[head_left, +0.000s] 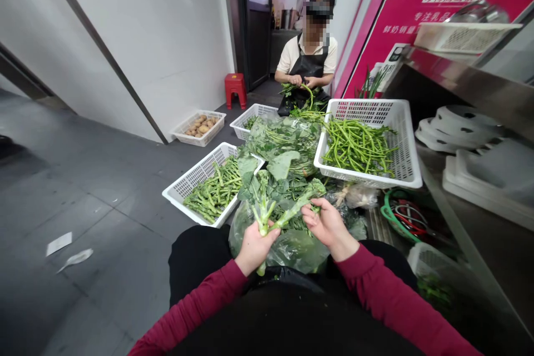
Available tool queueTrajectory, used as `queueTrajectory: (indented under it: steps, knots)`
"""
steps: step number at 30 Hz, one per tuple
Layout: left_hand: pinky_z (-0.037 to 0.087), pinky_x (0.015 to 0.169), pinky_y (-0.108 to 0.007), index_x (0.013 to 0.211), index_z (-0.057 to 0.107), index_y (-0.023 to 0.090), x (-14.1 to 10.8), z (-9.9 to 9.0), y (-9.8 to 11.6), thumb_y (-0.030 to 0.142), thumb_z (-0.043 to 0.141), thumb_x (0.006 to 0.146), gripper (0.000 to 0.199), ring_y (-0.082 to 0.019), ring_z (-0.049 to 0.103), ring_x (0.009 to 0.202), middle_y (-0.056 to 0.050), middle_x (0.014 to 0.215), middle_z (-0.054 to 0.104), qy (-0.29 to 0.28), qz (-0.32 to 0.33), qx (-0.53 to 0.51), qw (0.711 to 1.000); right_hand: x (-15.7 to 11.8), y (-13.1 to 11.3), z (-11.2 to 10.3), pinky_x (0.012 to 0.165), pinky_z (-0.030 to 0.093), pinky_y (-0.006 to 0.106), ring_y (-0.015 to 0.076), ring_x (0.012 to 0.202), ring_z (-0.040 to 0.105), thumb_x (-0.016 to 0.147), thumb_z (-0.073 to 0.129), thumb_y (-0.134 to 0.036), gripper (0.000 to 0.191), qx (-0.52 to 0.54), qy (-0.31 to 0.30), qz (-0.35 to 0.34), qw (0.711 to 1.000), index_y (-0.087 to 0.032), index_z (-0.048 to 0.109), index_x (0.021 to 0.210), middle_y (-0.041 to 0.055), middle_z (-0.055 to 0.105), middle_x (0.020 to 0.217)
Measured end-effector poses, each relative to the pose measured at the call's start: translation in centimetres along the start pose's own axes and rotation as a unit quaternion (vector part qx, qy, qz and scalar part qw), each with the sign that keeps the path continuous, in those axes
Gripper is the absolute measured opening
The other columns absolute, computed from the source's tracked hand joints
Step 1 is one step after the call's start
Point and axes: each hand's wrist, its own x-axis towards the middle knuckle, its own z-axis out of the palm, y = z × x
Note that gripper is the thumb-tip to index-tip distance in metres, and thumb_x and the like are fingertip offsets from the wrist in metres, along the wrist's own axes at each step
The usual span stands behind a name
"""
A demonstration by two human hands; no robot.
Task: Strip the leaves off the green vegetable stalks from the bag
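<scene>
- Your left hand (255, 246) is closed round the base of the green stalk (265, 214), above the plastic bag (298, 254).
- Your right hand (329, 228) is half curled above the bag's right side, fingertips at the stalk's side shoot; whether they pinch, I cannot tell.
- The left basket's (198, 177) edge is near the bag; floor (125, 245) spreads further left.
- The right basket's (405, 142) rim stands beyond the bag, rightward.

In my left hand (256, 245), above the plastic bag (298, 253), I hold a pale-green leafy stalk (263, 216), thick and forked, its bare end by the bag's near edge, one branch slanting toward my right hand (327, 228).
</scene>
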Motion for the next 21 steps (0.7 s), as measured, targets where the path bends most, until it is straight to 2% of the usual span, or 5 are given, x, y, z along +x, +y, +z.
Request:
queueTrajectory:
  steps: [3,5,13,18,21]
  knots:
    - [0.027,0.034,-0.018,0.081,0.043,0.017,-0.7,0.5,-0.5,0.038,0.061,0.065,0.032,-0.005,0.037,0.032,0.006,0.048,0.050,-0.068,-0.080,-0.093,0.990,0.4,0.0,-0.9,0.030,0.020,0.014,0.0041,0.036,0.026,0.063,0.043,-0.011,0.017,0.052,0.003,0.132,0.990,-0.019,0.029,0.061,-0.0053,0.033,0.051]
    - [0.024,0.031,-0.017,0.080,0.040,0.018,-1.1,0.8,-1.0,0.040,0.061,0.065,0.034,-0.006,0.037,0.031,0.006,0.048,0.051,-0.099,-0.120,-0.142,0.978,0.5,0.1,-1.6,0.030,0.018,0.014,0.0044,0.036,0.026,0.061,0.043,-0.009,0.016,0.041,0.011,0.148,0.988,-0.019,0.031,0.061,-0.0051,0.033,0.051]
    - [0.031,0.037,-0.014,0.074,0.045,0.016,0.1,1.0,-1.2,0.033,0.066,0.061,0.029,-0.007,0.047,0.041,0.005,0.048,0.049,-0.064,-0.211,-0.206,0.954,2.9,0.7,-5.1,0.029,0.024,0.015,0.0073,0.038,0.037,0.054,0.055,-0.012,0.017,-0.142,0.115,-0.071,0.981,-0.017,0.045,0.066,-0.0035,0.041,0.050]
    - [0.025,0.034,-0.014,0.078,0.045,0.017,0.9,-0.5,-1.8,0.036,0.066,0.063,0.032,-0.005,0.042,0.035,0.006,0.045,0.048,-0.057,-0.235,-0.210,0.947,4.4,-5.5,-7.9,0.027,0.023,0.013,0.0037,0.033,0.027,0.055,0.044,-0.007,0.017,-0.019,0.221,-0.116,0.968,-0.018,0.032,0.056,-0.0052,0.029,0.048]
    - [0.025,0.033,-0.016,0.080,0.046,0.016,3.9,-2.7,-1.9,0.035,0.062,0.068,0.028,-0.005,0.039,0.033,0.005,0.046,0.048,0.062,-0.235,-0.221,0.945,3.9,-11.0,-10.8,0.027,0.030,0.014,0.0059,0.036,0.035,0.056,0.040,0.000,0.017,-0.002,0.282,-0.156,0.947,-0.017,0.037,0.055,-0.0012,0.032,0.051]
